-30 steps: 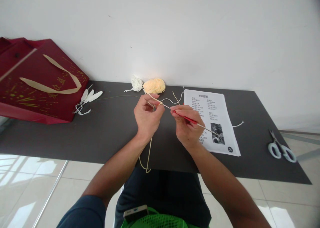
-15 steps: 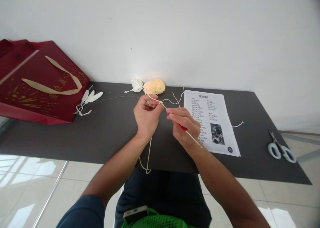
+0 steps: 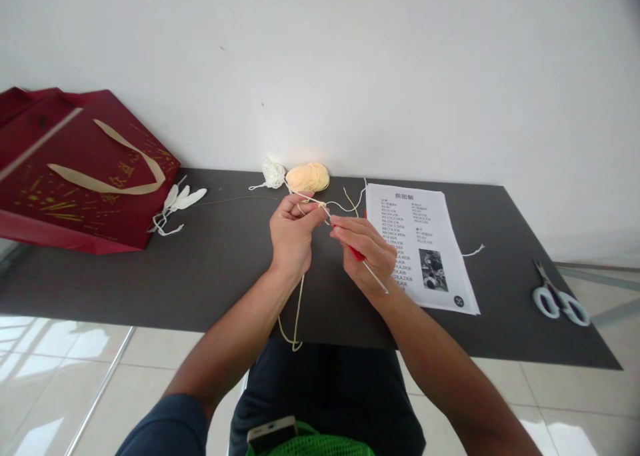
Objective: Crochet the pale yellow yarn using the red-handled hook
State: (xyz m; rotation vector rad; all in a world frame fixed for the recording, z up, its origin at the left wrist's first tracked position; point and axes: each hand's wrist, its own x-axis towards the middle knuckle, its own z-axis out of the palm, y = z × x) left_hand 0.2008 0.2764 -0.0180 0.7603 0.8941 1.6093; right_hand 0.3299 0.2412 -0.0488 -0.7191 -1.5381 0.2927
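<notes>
Nearest, in the lap: phone [image 3: 273, 431] sits against green mesh [image 3: 320, 446]. Yarn strand [image 3: 299, 303] hangs in a loop past the front edge of the dark surface [image 3: 200, 276].

Over the surface: left hand [image 3: 291, 233] is closed, thumb and fingers pinched on the yarn strand. The bit of work at the pinch is too small to make out. Right hand [image 3: 367, 249] is closed around the crochet hook [image 3: 356, 253], red grip in the fingers, bare metal shaft sticking out back by the wrist. Hook tip sits at the left fingertips.

Right of the hands: printed sheet [image 3: 425, 243] lies flat. Scissors [image 3: 559, 301] far right, well apart.

Left: red gift bag [image 3: 80, 169] lies tilted by the wall, white feather-like pieces [image 3: 181, 198] just beside it.

At the wall: pale orange yarn ball [image 3: 308, 177] feeds the strand to the left hand. White yarn clump [image 3: 274, 172] just left of it.
</notes>
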